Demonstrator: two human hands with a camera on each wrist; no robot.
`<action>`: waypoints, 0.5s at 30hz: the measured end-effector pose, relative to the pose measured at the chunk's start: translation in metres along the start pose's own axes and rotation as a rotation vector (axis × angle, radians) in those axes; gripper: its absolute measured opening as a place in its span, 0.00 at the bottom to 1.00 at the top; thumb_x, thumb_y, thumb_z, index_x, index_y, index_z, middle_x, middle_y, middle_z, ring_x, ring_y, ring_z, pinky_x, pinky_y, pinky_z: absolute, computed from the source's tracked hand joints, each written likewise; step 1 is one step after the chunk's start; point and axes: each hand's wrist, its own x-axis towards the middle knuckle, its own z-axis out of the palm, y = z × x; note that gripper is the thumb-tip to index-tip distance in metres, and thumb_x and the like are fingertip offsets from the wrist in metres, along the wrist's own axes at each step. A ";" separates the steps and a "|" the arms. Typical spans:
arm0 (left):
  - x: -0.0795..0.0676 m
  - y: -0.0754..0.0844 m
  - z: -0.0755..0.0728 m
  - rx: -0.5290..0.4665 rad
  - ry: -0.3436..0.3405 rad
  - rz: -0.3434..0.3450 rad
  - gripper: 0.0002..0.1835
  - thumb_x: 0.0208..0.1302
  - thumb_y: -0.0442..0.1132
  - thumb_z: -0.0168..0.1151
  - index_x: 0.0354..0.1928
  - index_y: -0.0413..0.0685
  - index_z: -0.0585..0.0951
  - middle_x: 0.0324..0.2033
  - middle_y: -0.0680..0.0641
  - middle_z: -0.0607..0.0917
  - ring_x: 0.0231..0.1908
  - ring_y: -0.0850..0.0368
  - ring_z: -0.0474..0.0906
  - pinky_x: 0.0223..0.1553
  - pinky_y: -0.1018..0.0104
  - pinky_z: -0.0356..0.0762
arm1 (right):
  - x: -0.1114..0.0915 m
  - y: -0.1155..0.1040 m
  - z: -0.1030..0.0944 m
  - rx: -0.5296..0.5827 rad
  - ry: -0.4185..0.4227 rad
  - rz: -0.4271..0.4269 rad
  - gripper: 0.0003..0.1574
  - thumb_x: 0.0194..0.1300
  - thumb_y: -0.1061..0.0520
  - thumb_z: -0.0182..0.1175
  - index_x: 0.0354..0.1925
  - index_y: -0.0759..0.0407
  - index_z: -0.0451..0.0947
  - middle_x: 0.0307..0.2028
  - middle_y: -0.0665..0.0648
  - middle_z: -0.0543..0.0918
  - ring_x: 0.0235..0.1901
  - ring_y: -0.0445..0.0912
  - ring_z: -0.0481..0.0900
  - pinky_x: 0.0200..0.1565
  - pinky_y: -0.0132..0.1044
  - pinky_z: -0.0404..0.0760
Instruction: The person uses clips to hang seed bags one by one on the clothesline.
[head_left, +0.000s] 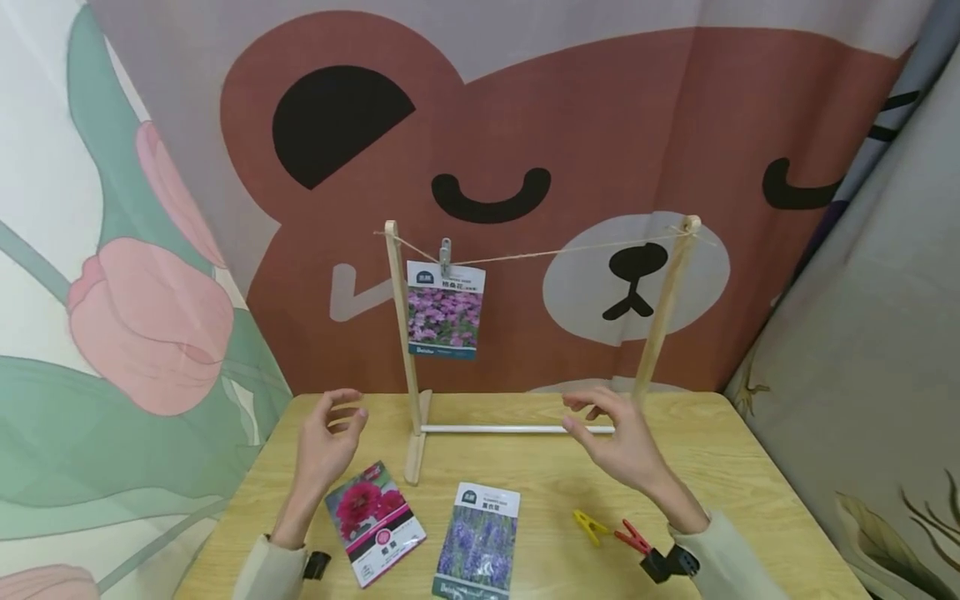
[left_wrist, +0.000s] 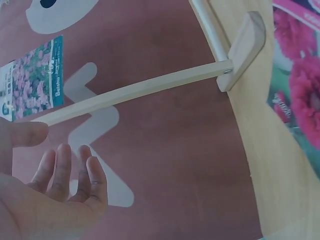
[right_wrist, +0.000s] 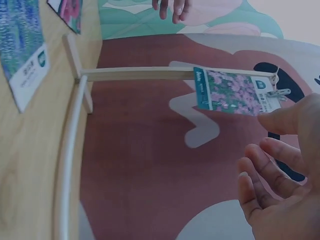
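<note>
"Across the pale wood-grain counter (head_left: 750,500), what stands tallest?"

"A wooden frame (head_left: 400,325): two posts (head_left: 667,298), a white rod (head_left: 495,429) low between them, thin twine (head_left: 555,252) strung across the top."

"And the hands?"

"The left hand (head_left: 328,437) hovers near the left post, the right hand (head_left: 618,435) near the right post, both with fingers loosely curved, holding nothing."

"Which packets?"

"Hanging from the twine at the left, a seed packet (head_left: 444,321) with pink-purple blossoms, white header and teal foot. Flat on the counter lie a lavender-printed packet (head_left: 478,543), white-topped, and a slanted magenta-bloom packet (head_left: 377,525) with a white lower panel."

"Smallest?"

"A silvery clip (head_left: 446,252) on the hanging packet, plus a yellow clothespin (head_left: 590,527) and a red clothespin (head_left: 633,537) at the right."
</note>
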 end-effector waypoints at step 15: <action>-0.011 -0.022 0.011 -0.021 -0.017 -0.070 0.17 0.64 0.37 0.69 0.54 0.49 0.81 0.52 0.50 0.84 0.46 0.55 0.83 0.45 0.63 0.82 | -0.049 0.042 0.010 0.055 -0.041 0.164 0.21 0.62 0.56 0.72 0.54 0.53 0.82 0.46 0.46 0.84 0.45 0.46 0.81 0.42 0.39 0.79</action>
